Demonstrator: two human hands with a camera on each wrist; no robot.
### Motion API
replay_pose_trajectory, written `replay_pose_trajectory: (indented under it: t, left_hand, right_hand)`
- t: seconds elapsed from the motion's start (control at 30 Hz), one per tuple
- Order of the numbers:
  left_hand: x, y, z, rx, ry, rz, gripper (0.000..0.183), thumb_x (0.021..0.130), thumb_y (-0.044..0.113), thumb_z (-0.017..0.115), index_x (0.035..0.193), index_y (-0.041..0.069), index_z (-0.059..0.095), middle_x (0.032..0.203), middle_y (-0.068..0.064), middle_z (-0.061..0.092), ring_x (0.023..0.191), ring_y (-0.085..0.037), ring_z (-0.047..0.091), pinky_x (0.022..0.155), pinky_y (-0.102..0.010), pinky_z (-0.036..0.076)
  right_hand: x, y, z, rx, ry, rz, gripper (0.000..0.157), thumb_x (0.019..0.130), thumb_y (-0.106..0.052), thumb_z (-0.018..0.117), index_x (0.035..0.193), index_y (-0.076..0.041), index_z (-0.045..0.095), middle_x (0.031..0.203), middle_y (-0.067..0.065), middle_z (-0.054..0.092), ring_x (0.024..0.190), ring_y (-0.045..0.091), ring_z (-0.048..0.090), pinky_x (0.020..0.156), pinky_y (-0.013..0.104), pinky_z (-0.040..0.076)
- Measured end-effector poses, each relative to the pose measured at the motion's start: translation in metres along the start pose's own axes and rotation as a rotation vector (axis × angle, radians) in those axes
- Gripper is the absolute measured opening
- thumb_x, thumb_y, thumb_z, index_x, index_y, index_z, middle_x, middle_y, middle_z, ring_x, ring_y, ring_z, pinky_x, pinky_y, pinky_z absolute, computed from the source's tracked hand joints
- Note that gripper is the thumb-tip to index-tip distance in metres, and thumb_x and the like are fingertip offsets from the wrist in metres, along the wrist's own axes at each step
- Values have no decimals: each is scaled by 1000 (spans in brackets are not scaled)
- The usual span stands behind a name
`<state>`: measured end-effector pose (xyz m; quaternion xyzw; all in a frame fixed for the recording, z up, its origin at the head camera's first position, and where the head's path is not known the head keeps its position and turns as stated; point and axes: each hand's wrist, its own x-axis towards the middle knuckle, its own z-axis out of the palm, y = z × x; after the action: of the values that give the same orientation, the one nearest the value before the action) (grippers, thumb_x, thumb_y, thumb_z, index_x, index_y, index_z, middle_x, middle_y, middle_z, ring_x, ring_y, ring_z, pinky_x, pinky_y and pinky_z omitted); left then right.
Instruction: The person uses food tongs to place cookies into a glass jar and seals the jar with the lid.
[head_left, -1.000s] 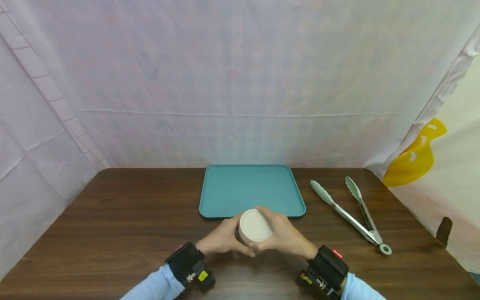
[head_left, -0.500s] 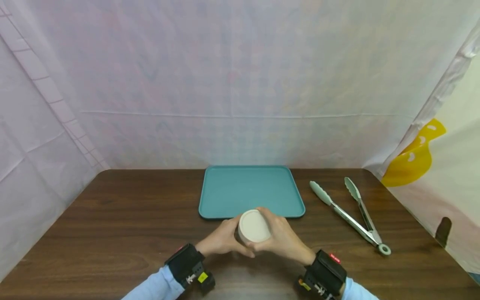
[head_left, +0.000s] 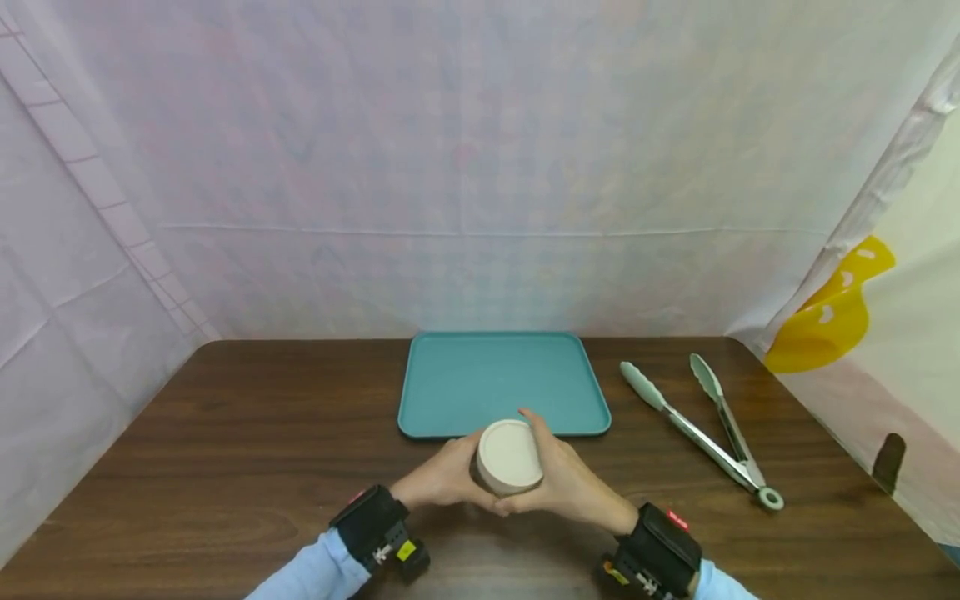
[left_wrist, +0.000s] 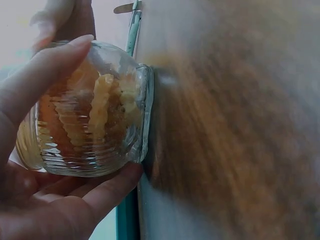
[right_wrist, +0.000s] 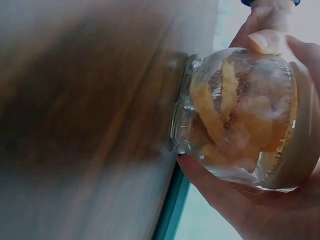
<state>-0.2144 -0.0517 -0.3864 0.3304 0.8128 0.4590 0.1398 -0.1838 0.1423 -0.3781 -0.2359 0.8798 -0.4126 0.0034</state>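
A clear glass jar with a pale lid (head_left: 510, 455) stands upright between my two hands at the front middle of the table. Through its ribbed wall, wavy-edged golden-brown pieces (left_wrist: 100, 107) show inside the jar (right_wrist: 235, 110). My left hand (head_left: 450, 472) grips the jar's left side, its thumb (left_wrist: 60, 62) on the near wall and its fingers round the far one. On the other side my right hand (head_left: 566, 479) curves round the jar and lid, an index finger raised beside the rim. Both thumb tips meet at the near side. The jar's base appears to be on the tabletop.
Just beyond the hands lies a teal tray (head_left: 502, 379) on the dark wooden table (head_left: 247, 450). Metal tongs (head_left: 712, 433) with pale green tips lie spread at the right. A white cloth (head_left: 465, 167) hangs behind, with a yellow shape (head_left: 825, 321) at the right side.
My right hand has shifted slightly, its index finger rising away from the lid's rim so more of the lid's right edge shows. The left hand and the jar stay almost still.
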Motion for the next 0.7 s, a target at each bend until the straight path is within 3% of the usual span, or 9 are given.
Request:
replay_pose_trajectory:
  t: [0.23,0.43,0.7]
  left_hand:
    - [0,1,0,-14,0,11,92,59,23,83,135,10,32,130,-7,44,118,-23,43,100,-41,36]
    - [-6,0,-4,-41,57,19,91,60,27,83,135,11,34,128,-5,47,117,-20,44,99,-39,36]
    - [-29,-4,-33,-82,167,-13,88,64,28,80,136,13,32,129,-8,45,117,-25,43,96,-44,39]
  right_hand:
    - [-2,2,0,-36,50,-43,89,59,-38,81,125,-1,34,114,13,54,100,25,55,80,38,49]
    - [4,0,1,20,5,-52,86,62,-39,79,126,-5,33,117,12,52,103,25,54,82,38,48]
    - [32,-21,14,120,-16,-56,87,63,-33,80,131,-6,32,124,10,47,111,23,49,91,39,44]
